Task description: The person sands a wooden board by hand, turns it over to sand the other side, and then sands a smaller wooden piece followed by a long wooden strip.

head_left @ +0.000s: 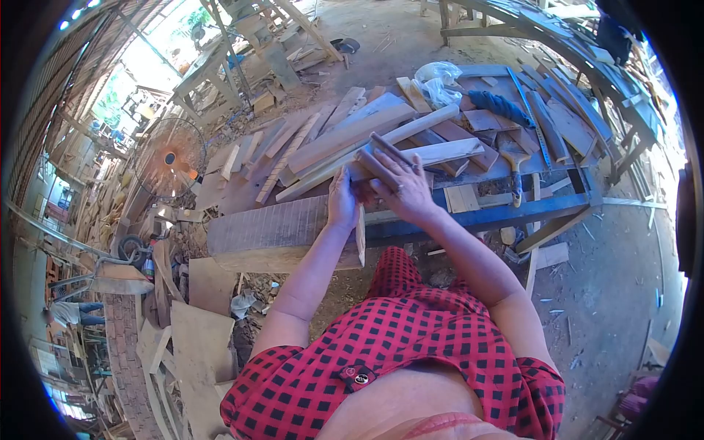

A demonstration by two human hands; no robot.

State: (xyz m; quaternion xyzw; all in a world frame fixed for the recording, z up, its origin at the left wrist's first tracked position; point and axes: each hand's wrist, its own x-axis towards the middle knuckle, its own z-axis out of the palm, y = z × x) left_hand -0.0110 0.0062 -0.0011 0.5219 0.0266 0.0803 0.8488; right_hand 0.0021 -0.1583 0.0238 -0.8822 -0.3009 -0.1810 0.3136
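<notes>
My hands meet over the near edge of the workbench, around a short dark piece of wood [361,171]. My right hand [403,189] wraps over the piece from the right, its fingers bent across the top. On the other side my left hand [343,199] is upright and presses the piece, fingertips pointing away from me. Part of the wood is hidden by my fingers. Just below my left hand is a thick wooden block [275,229] with a ridged top. Long pale boards [433,125] lie right behind my hands.
Many loose wood offcuts cover the bench. A brush [516,172], a blue ruler [529,117], a dark blue cloth roll [500,107] and a clear plastic bag [438,82] lie to the right. A standing fan [170,158] is at left. Wood scraps litter the floor.
</notes>
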